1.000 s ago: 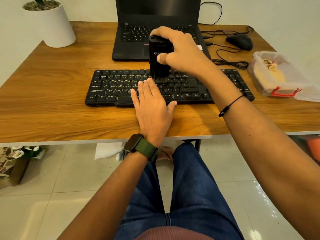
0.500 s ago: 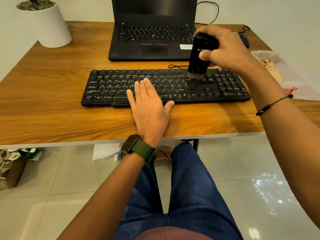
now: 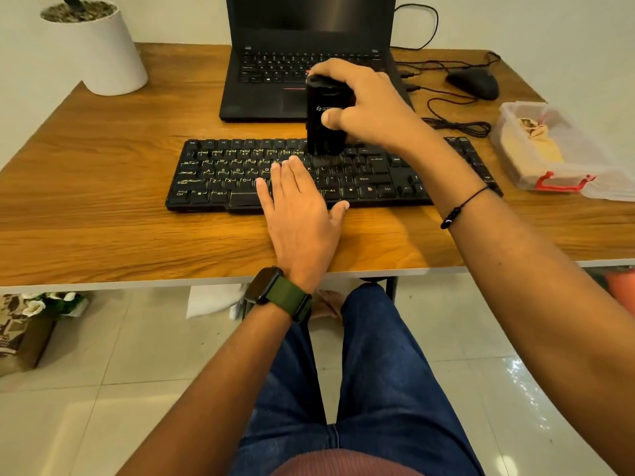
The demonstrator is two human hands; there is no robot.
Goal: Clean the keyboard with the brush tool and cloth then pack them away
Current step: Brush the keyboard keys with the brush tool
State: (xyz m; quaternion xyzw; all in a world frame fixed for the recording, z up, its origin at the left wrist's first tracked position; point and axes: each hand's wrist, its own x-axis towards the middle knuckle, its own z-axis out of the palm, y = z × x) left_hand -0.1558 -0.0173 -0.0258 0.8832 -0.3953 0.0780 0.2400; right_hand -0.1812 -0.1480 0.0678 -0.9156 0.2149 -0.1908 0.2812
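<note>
A black keyboard [image 3: 220, 173] lies across the middle of the wooden desk [image 3: 103, 187]. My right hand [image 3: 371, 104] grips a black brush tool [image 3: 321, 132] upright, its bristles touching the upper key rows near the keyboard's centre. My left hand [image 3: 302, 211] rests flat, fingers together, on the keyboard's front edge and lower keys, holding nothing. A yellow cloth [image 3: 543, 146] lies inside a clear plastic box [image 3: 515, 166] with a red latch at the desk's right side.
Behind the keyboard stands a black laptop [image 3: 275, 63]. A black mouse [image 3: 472, 84] and loose cables [image 3: 453, 125] lie at the back right. A white plant pot [image 3: 99, 49] sits at the back left. My legs are under the desk edge.
My right hand swept the brush tool to the right side of the keyboard, then back left to its centre. My left hand stayed flat in place.
</note>
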